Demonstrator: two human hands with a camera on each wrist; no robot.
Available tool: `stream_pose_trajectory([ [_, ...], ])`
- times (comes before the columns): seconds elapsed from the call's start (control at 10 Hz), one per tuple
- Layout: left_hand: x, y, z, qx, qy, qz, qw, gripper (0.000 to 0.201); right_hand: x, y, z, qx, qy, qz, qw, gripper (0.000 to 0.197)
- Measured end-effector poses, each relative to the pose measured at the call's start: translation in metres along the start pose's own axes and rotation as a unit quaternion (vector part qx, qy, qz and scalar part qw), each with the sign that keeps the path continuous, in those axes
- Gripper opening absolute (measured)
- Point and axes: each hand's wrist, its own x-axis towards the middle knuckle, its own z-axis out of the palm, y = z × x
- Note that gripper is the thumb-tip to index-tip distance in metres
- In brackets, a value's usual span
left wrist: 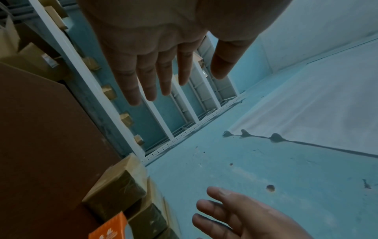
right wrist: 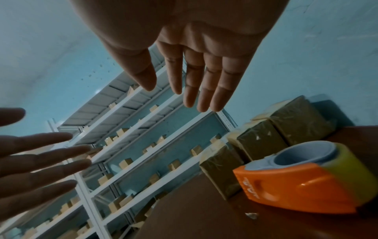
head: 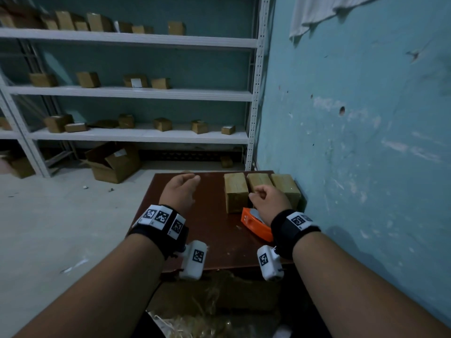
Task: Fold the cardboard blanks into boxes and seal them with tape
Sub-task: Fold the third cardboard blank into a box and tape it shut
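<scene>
- While both hands hung in the air, the white shelving unit (head: 136, 92) stood well beyond the fingertips, its shelves dotted with small cardboard boxes.
- Beyond the right fingers, the blue wall (head: 366, 118) rose with chipped paint and a small hole.
- Below both palms lay the brown table (head: 214, 230), with bare wood under the left fingers.
- On the floor past the left fingertips, an open carton (head: 114, 164) sat tilted by the shelving's foot.
- Three taped boxes (head: 236, 191) stood in a row touching one another, just ahead of and below the right fingers; the far one sat against the wall. Clear tape shone on their faces in the right wrist view.
- The left hand (head: 179, 191) hovered over the table, fingers (left wrist: 147, 80) straight and close together, thumb set apart, holding nothing.
- The right hand (head: 269, 200) hovered over the middle box; its fingers (right wrist: 192, 84) were straight and nearly pressed together, thumb apart, touching nothing.
- The orange tape dispenser (right wrist: 302, 182), loaded with a yellowish roll, rested on the table under the right wrist, behind the fingers and just beside the nearest box.
- A scrap of tape (right wrist: 252, 215) lay on the wood near the dispenser.
- No flat cardboard blank could be made out near either hand.
</scene>
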Motion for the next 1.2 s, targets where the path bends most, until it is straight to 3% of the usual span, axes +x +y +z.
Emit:
stream_pose_trajectory([
  [0.3,0.017,-0.027,0.063,0.023,-0.047,-0.053,0.997,0.04,0.025,0.041,-0.01,0.02,0.01,0.068,0.997,0.038],
  [0.4,0.021,-0.027,0.089,0.025,-0.051,-0.054,0.997,0.042,0.034,0.056,-0.016,0.024,0.016,0.08,0.996,0.038],
  [0.6,0.03,-0.06,0.152,0.052,-0.083,-0.089,0.991,0.021,0.053,0.115,-0.013,0.023,0.025,0.129,0.991,0.042],
  [0.7,0.041,-0.104,0.182,0.101,-0.104,-0.129,0.981,0.036,0.058,0.152,-0.003,0.051,0.001,0.184,0.982,0.05],
  [1.0,0.044,-0.141,0.205,0.145,-0.126,-0.199,0.961,0.039,0.068,0.183,0.023,0.105,-0.06,0.245,0.962,0.067],
  [1.1,0.043,-0.143,0.205,0.157,-0.133,-0.213,0.955,0.051,0.066,0.188,0.028,0.13,-0.07,0.262,0.954,0.065],
  [1.2,0.041,-0.141,0.205,0.173,-0.123,-0.234,0.949,0.061,0.063,0.186,0.031,0.136,-0.082,0.253,0.954,0.051],
])
